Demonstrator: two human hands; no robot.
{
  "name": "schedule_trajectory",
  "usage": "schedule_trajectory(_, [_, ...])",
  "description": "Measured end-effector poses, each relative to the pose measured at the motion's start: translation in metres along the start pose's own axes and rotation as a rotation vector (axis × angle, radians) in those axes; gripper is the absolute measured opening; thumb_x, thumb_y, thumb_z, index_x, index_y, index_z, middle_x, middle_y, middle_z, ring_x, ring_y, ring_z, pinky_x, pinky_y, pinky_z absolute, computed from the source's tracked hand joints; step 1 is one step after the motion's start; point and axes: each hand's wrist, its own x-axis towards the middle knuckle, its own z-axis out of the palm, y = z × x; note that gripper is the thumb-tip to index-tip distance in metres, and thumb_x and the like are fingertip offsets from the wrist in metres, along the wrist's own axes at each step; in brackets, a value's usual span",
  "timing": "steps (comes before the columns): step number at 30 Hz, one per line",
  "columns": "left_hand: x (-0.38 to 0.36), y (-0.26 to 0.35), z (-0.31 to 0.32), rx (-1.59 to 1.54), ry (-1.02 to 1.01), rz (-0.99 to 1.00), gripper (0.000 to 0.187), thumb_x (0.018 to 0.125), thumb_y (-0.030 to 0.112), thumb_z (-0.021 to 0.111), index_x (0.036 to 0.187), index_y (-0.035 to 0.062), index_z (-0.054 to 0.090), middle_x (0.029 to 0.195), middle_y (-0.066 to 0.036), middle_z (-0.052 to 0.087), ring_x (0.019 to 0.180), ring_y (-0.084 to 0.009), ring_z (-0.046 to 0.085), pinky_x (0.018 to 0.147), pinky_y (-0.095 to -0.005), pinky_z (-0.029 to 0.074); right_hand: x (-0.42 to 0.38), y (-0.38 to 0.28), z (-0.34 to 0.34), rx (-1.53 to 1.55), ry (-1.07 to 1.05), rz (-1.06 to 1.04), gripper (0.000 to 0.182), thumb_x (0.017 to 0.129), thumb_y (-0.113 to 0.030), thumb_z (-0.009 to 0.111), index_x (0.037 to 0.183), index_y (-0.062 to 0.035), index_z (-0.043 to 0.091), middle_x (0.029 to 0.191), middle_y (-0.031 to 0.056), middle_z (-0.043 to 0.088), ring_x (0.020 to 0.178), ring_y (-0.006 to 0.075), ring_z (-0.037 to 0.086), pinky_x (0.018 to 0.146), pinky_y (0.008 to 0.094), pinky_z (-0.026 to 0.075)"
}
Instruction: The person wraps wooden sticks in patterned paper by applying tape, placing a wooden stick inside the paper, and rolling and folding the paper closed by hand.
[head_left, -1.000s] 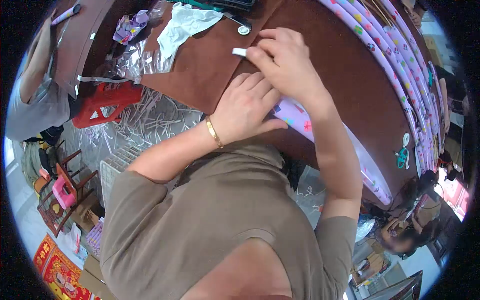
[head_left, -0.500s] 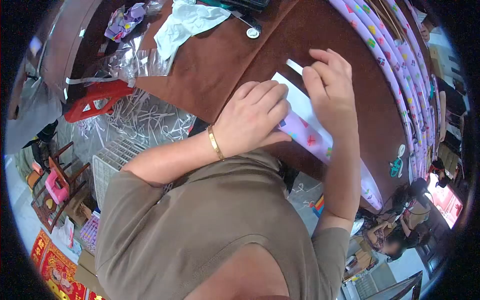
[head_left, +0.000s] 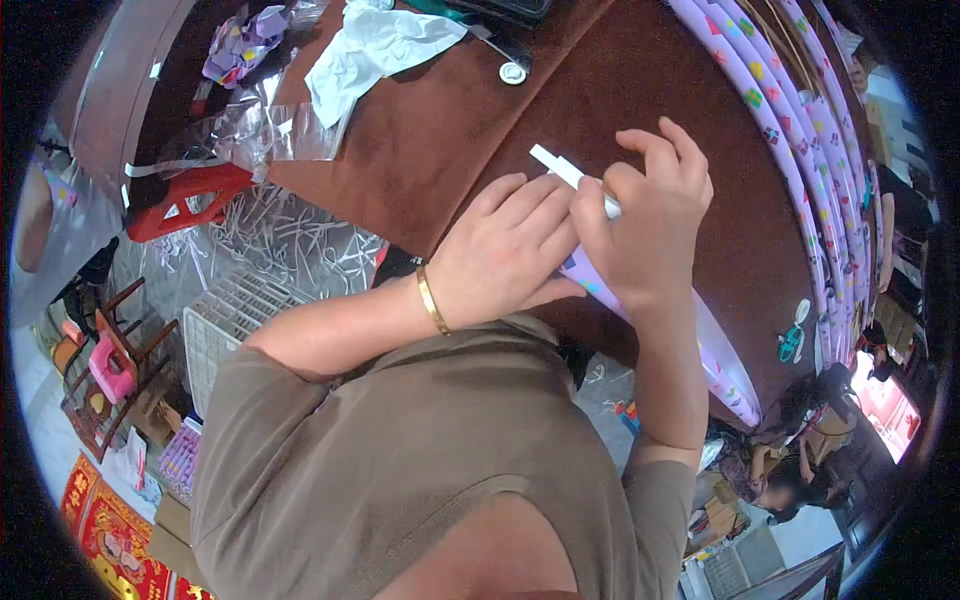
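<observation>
My left hand [head_left: 510, 235], a gold bracelet at its wrist, lies flat with its fingers stretched over the end of a lilac patterned paper roll [head_left: 728, 375]. Its thumb rests apart from the fingers on the near side. Thumb and index finger of my right hand [head_left: 650, 215] are pinched on a narrow white strip [head_left: 557, 165], while the other fingers stick up. The strip juts out above my left fingertips. Much of the roll is covered by my hands and right forearm.
Long lilac patterned rolls [head_left: 790, 150] line the right edge of the brown table [head_left: 630, 90]. A white cloth [head_left: 375, 60], clear plastic and crumpled paper [head_left: 245, 45] lie at the upper left. White strips [head_left: 300, 230] litter the floor near a white crate [head_left: 230, 320]. People [head_left: 780, 490] are at lower right.
My left fingers have straightened from a curl to lie flat. The right hand has turned and come closer to the left, and the white strip has shifted left with it.
</observation>
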Motion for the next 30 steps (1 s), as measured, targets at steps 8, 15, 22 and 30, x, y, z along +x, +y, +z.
schedule_trajectory(8, [0.003,0.001,-0.002,-0.020,-0.022,-0.011,0.064,0.072,0.046,0.069,0.117,0.0014,0.057,0.125,-0.015,0.054,0.120,-0.0293,0.052,0.102,-0.0446,0.040,-0.011,0.009,0.004,-0.030,0.005,0.045,0.013,0.070,-0.016,0.068,0.069,-0.0043,0.064,0.112,0.0086,0.061,0.122,0.0377,0.047,0.096,0.0521,0.037])
schedule_trajectory(15, [0.005,0.001,-0.002,-0.031,-0.035,-0.019,0.060,0.073,0.046,0.068,0.112,0.0019,0.057,0.125,-0.015,0.054,0.120,-0.0299,0.052,0.102,-0.0450,0.041,-0.013,0.010,0.004,-0.028,0.014,0.076,0.018,0.069,-0.021,0.068,0.069,-0.0025,0.067,0.107,0.0133,0.059,0.122,0.0370,0.045,0.105,0.0570,0.030])
schedule_trajectory(22, [0.006,0.001,-0.003,-0.052,-0.042,-0.034,0.059,0.074,0.046,0.068,0.112,0.0029,0.056,0.124,-0.015,0.054,0.120,-0.0303,0.052,0.102,-0.0459,0.040,-0.012,0.010,0.004,-0.035,0.000,0.091,0.017,0.068,-0.020,0.068,0.068,-0.0028,0.067,0.106,0.0128,0.060,0.122,0.0366,0.045,0.105,0.0567,0.030])
schedule_trajectory(30, [0.004,0.001,-0.002,-0.052,-0.032,-0.039,0.060,0.072,0.046,0.069,0.112,0.0022,0.056,0.126,-0.016,0.052,0.121,-0.0318,0.049,0.103,-0.0455,0.040,-0.013,0.010,0.008,-0.055,0.016,0.100,0.017,0.066,-0.020,0.069,0.066,-0.0034,0.068,0.104,0.0112,0.060,0.120,0.0353,0.046,0.105,0.0559,0.031])
